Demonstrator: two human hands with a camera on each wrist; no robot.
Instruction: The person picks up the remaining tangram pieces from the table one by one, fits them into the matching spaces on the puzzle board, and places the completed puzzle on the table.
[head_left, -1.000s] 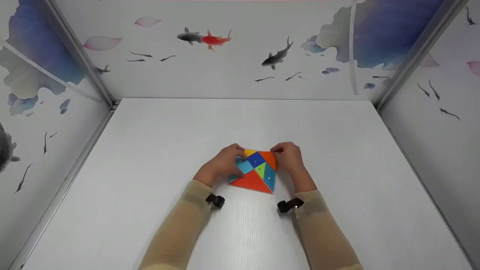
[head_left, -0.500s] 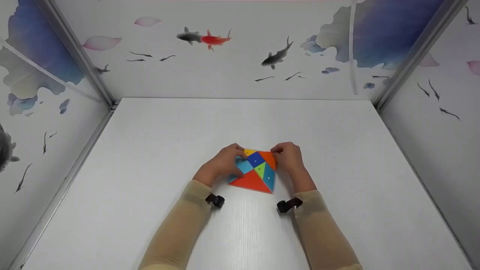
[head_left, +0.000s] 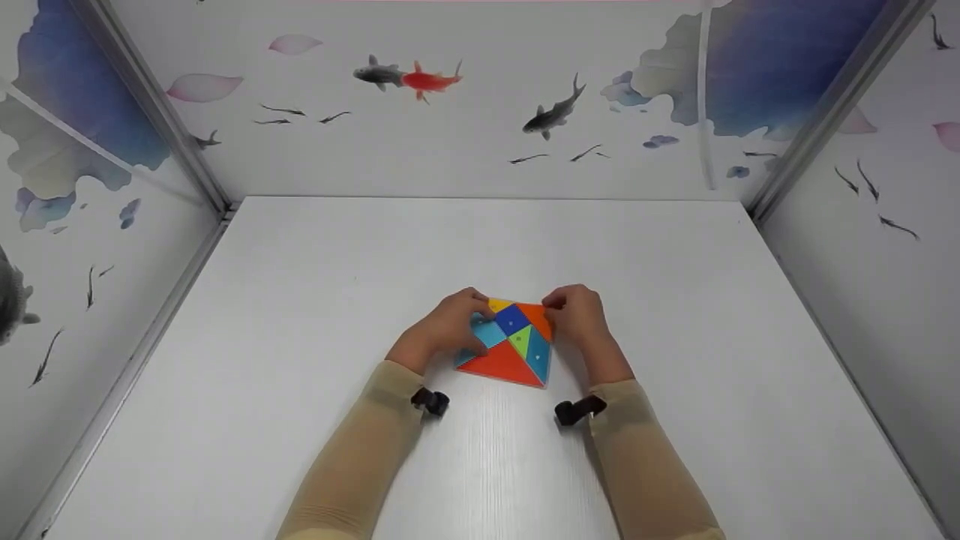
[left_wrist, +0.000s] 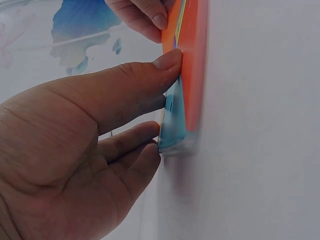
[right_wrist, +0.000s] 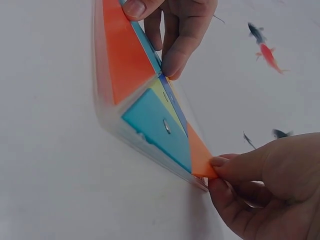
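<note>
A tangram lies in a shallow clear tray [right_wrist: 103, 116] on the table. Its pieces include a large red triangle [head_left: 502, 364], a dark blue square [head_left: 513, 319], a light green triangle [head_left: 521, 340], a teal triangle [head_left: 538, 356] and a yellow piece [head_left: 499, 304]. My left hand [head_left: 448, 324] holds the tray's left side, with thumb and index finger over a light blue piece [head_left: 491, 334]. At the far right corner, my right hand [head_left: 580, 315] pinches the orange triangle [right_wrist: 200, 152] between thumb and fingertips. The light blue piece's left end is hidden under my left hand.
A white table [head_left: 337, 255] surrounds the tray. Patterned white panels with printed fish [head_left: 433, 78] stand behind and on both sides, joined by grey metal posts [head_left: 847, 97]. A black wrist camera [head_left: 430, 401] sits at each cuff.
</note>
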